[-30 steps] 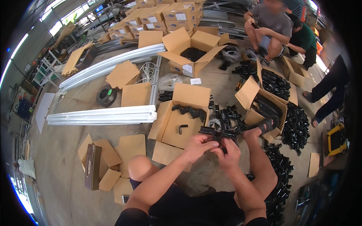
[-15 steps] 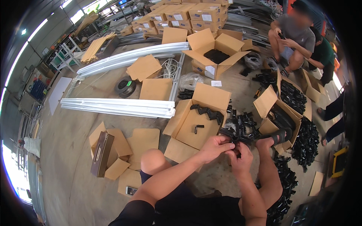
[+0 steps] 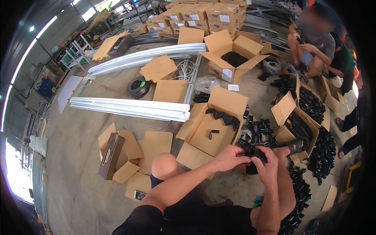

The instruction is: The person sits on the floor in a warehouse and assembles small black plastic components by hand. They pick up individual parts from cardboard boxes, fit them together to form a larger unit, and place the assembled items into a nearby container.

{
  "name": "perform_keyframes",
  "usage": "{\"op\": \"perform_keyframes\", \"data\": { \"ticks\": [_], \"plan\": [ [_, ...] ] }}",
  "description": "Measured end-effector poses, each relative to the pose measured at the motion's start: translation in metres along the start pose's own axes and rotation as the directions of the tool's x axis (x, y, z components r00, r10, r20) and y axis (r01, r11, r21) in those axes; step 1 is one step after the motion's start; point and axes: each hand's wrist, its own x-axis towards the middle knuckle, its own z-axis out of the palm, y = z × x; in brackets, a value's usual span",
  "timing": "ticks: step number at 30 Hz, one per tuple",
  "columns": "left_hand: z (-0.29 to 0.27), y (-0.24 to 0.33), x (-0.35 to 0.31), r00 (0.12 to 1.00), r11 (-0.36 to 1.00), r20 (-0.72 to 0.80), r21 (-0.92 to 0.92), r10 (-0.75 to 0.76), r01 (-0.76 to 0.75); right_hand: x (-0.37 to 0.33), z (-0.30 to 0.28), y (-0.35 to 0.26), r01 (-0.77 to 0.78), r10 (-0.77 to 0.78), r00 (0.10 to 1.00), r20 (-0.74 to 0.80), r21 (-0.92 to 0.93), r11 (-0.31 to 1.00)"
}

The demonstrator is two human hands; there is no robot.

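Just in front of my right shin, both hands are closed on a black plastic bracket (image 3: 247,146). My left hand (image 3: 231,158) grips its left side, thumb pointing right. On the right side my right hand (image 3: 267,164) pinches it, the two thumbs almost meeting. The fingers hide part of the bracket, so its full shape is unclear. Beyond my left hand stands an open cardboard box (image 3: 208,135), with a row of black angled pieces (image 3: 224,117) along its far side and a single small black piece (image 3: 213,134) on its bottom.
Loose black parts (image 3: 322,152) are heaped to the right, near another open box (image 3: 299,129). White metal profiles (image 3: 129,109) lie across the floor at left. A phone (image 3: 139,195) rests on cardboard by my left knee. Another person (image 3: 315,43) crouches at the far right, holding a small black part.
My hands have shifted slightly right with the bracket, which now shows more plainly between them. The whole view has swung a little, moving the surroundings to the right.
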Motion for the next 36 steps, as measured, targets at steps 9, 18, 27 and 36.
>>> {"op": "perform_keyframes", "data": {
  "ticks": [9,18,27,36],
  "plan": [
    [0.001,0.004,0.001,0.999,0.922,0.004,0.385,0.033,-0.032,-0.001,-0.005,-0.002,-0.008,0.013,0.994,0.108,-0.050,0.999],
    [0.000,0.000,0.005,0.987,0.988,-0.094,0.098,0.130,-0.120,-0.009,0.016,0.031,-0.172,0.186,0.982,-0.035,0.244,0.954],
    [0.002,0.003,0.006,0.992,0.981,-0.117,0.194,0.053,-0.029,-0.001,0.012,0.022,-0.085,0.086,0.996,-0.008,0.118,0.989],
    [0.011,0.002,0.005,0.989,0.991,-0.144,0.131,0.029,-0.010,-0.007,0.003,0.037,-0.126,0.124,0.992,0.021,0.164,0.978]
  ]
}}
